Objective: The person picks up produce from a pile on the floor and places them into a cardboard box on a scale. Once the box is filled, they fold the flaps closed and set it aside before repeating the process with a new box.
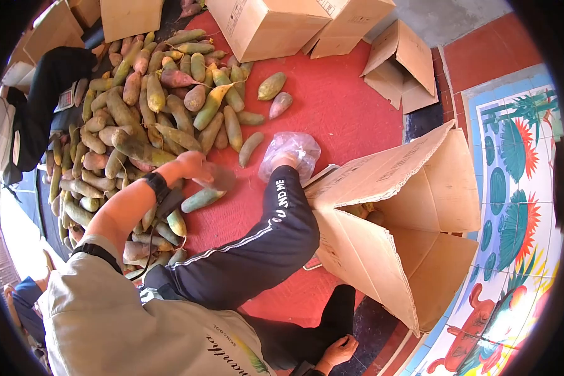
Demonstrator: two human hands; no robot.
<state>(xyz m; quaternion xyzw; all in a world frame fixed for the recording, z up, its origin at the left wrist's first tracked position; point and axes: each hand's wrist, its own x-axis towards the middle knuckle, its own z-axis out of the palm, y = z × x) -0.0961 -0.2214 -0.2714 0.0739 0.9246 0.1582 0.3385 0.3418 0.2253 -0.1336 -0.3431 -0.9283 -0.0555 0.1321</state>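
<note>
Over on the left, a broad heap of long, green, tan and reddish tapering roots (130,119), skins matte and earthy, some with whiskery tails. Now the left hand (193,167), grip seemingly closed round a smeared brown-red root (223,179), right at the heap's edge above the red, finely patterned floor covering (232,216). Best held by the thick middle, lifted clear rather than dragged, to spare skin and tapered ends. Then a foot in crinkled clear plastic (302,150). Low and further right, the right hand (339,351), beside a black trouser leg (336,309); grip wide, narrow or loaded, impossible to tell. Finally, a large open tan corrugated-cardboard box (365,183), flaps stiffly splayed, rounded roots (375,217) just visible inside.
</note>
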